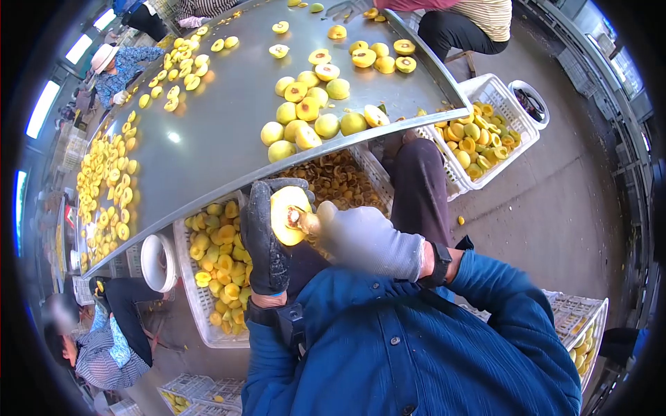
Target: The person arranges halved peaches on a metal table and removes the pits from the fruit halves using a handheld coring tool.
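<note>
Steel forms one broad table [222, 104] on the far side. Along its near edge stand three white crates: left crate [191, 295], middle crate [375, 173], right crate [505, 99]. Two buckets flank these, left bucket [150, 255] and right bucket [544, 114]. Of two gloved hands, the left hand [266, 236] is clamped on one fruit half [280, 225], held at its right side; the right hand [368, 239] is blurred against the fruit's right, its grip unclear.

The bare grey metal worktop [201, 111] leaves a wide passage between the scattered yellow fruit halves [123, 231] and the clump of yellow-green fruits [307, 107]. That clump crowds the front edge straight ahead; a dark-trousered leg [422, 184] stands between the grey-gloved right hand [368, 239] and the white plastic crate [503, 158].
</note>
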### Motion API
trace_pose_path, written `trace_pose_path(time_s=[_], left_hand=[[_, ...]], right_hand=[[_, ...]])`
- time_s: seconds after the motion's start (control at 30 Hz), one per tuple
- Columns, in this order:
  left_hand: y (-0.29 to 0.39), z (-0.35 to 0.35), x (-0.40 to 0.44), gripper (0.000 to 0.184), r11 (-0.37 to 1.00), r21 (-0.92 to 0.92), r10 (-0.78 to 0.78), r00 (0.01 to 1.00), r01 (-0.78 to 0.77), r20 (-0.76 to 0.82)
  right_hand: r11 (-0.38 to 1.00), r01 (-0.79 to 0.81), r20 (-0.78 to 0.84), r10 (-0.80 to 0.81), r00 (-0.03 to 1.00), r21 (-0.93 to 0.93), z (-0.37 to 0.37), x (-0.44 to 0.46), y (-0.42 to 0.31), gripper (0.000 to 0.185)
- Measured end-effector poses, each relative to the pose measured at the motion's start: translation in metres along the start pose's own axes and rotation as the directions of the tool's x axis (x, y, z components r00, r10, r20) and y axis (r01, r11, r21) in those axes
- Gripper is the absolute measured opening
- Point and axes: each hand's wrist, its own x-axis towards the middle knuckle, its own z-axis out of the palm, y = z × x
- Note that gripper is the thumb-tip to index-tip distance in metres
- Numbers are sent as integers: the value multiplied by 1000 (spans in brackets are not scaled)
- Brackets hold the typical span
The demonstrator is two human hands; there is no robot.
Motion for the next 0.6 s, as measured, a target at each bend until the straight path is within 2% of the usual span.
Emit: trace_pose_path(time_s=[0.07, 0.13, 0.17, 0.2, 0.23, 0.3, 0.37, 0.4, 0.43, 0.53, 0.57, 0.6], left_hand=[[-2, -7, 4, 20, 971, 216, 78, 988, -106, 135], [0, -14, 12, 21, 906, 350, 129, 941, -240, 312], [2, -17, 14, 22, 865, 393, 139, 903, -311, 408], [-5, -17, 13, 24, 989, 145, -33, 945, -15, 326], [-20, -14, 14, 27, 954, -139, -216, 933, 265, 289], [-26, -6, 17, 35, 888, -312, -304, 940, 338, 153], [-21, 18, 6, 42, 998, -22, -60, 992, 58, -110], [-16, 22, 1, 43, 998, 57, 48, 987, -39, -157], [-10, 26, -4, 43, 981, 145, 155, 967, -127, -202], [5, 3, -5, 40, 998, 56, -40, 999, 39, 16], [-1, 4, -4, 41, 999, 15, -38, 999, 39, -16], [-7, 5, -4, 42, 999, -27, -37, 998, 36, -48]], right_hand=[[986, 110, 36, -115, 993, 123, 6, 1, 15, 21], [975, 54, 147, -87, 985, 216, 0, 1, 19, 20], [970, -55, 243, -4, 970, 237, -9, 2, 15, 19], [956, -161, 336, 72, 939, 244, -16, 4, 10, 18], [930, -176, 295, 78, 952, 322, -11, 4, 16, 18], [862, -185, 211, 93, 973, 472, 10, 2, 27, 17], [688, -330, 284, 185, 941, 647, 10, 1, 17, 17], [572, -400, 332, 224, 916, 716, 8, 1, 12, 17], [320, -607, 564, 225, 795, 727, -22, 3, -6, 19], [352, -681, 645, 232, 728, 642, -23, 0, -9, 21], [556, -445, 414, 189, 890, 702, -1, -1, -3, 23], [546, -431, 399, 185, 898, 718, 10, -7, 4, 24]])
